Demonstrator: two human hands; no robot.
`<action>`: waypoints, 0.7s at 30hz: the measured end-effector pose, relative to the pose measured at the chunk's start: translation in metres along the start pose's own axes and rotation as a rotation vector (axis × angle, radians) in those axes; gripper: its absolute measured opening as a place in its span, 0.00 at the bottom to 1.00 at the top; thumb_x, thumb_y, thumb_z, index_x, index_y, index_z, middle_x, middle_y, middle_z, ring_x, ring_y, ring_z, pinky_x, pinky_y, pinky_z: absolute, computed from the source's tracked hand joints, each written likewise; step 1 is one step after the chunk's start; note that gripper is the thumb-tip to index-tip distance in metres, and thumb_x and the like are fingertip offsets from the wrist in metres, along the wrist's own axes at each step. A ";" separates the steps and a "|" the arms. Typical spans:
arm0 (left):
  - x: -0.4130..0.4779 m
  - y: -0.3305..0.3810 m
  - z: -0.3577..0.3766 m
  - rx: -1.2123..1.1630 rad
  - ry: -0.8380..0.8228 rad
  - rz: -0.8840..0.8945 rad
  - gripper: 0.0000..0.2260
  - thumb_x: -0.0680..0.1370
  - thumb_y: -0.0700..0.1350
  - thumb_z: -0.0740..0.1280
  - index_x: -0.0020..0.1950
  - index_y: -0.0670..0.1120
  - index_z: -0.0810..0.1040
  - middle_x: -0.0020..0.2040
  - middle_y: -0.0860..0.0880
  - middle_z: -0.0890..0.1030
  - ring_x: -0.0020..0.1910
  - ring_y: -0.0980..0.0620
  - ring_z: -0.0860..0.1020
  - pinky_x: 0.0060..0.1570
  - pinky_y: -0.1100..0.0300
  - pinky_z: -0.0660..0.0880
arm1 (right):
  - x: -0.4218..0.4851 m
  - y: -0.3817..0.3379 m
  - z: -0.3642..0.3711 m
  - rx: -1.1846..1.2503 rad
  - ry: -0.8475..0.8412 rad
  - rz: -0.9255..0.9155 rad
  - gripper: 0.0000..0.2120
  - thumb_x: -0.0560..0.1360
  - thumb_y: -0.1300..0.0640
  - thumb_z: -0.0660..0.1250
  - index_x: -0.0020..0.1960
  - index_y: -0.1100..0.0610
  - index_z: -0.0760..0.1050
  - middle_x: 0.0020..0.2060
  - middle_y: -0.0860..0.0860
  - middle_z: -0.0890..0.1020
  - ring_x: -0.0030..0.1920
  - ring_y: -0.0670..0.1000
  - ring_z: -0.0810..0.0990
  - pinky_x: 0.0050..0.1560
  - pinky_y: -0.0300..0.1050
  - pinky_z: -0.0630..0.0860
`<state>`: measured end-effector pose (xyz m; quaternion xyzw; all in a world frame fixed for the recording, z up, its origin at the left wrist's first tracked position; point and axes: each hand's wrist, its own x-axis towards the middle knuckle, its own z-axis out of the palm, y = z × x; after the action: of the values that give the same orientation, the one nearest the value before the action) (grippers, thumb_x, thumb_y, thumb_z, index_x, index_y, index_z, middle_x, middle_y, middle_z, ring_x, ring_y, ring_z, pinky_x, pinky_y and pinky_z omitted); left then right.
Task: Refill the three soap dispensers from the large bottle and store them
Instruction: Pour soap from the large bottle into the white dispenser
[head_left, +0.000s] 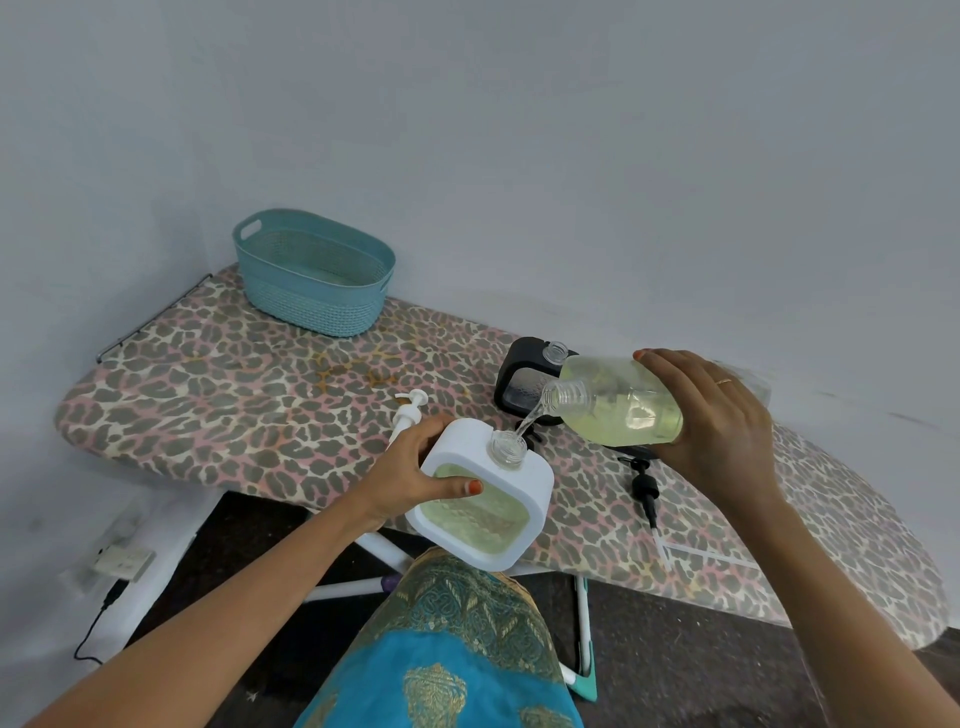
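Over the surface (208, 395), my left grip (415, 467) holds the dispenser (462, 441), my right grip (717, 410) the large bottle (618, 410); I'd pour thinly.

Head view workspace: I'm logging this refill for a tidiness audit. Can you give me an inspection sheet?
Surface: leopard-print ironing board, orange-brown marks mid-board.
Job's things: white dispenser tilted, neck open, taking a stream from the large bottle; black dispenser behind, neck open; white pump and black pump lying on the board; teal basket at the far left end.
Clutter: nothing seen.
Hands: left hand grips the white dispenser; right hand holds the large bottle tipped.
Cables: black cable running to a white power strip on the floor, left.
Surroundings: plain wall, dark floor.
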<state>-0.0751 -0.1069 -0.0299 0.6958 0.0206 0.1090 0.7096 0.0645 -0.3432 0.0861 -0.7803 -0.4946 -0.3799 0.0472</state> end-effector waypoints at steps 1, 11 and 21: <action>0.000 0.000 0.000 -0.002 0.001 -0.003 0.39 0.52 0.65 0.77 0.56 0.46 0.74 0.50 0.45 0.80 0.49 0.49 0.80 0.46 0.57 0.79 | 0.000 0.000 0.000 -0.001 0.002 0.000 0.35 0.58 0.47 0.80 0.60 0.58 0.71 0.52 0.56 0.82 0.52 0.57 0.82 0.51 0.50 0.77; 0.002 0.000 0.002 -0.008 -0.011 0.004 0.37 0.53 0.65 0.76 0.56 0.47 0.74 0.51 0.42 0.79 0.50 0.47 0.80 0.46 0.57 0.79 | -0.001 0.000 -0.002 -0.008 0.010 -0.006 0.34 0.57 0.51 0.81 0.59 0.59 0.73 0.51 0.57 0.82 0.50 0.58 0.82 0.50 0.50 0.77; 0.000 0.002 0.001 -0.019 0.000 0.012 0.36 0.53 0.65 0.76 0.55 0.49 0.75 0.49 0.47 0.80 0.48 0.51 0.80 0.45 0.60 0.78 | 0.001 0.000 -0.003 0.013 0.013 -0.002 0.27 0.66 0.43 0.67 0.59 0.58 0.71 0.52 0.56 0.82 0.52 0.57 0.82 0.50 0.50 0.77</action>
<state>-0.0746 -0.1080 -0.0282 0.6893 0.0153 0.1135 0.7153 0.0634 -0.3441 0.0887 -0.7771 -0.4974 -0.3817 0.0552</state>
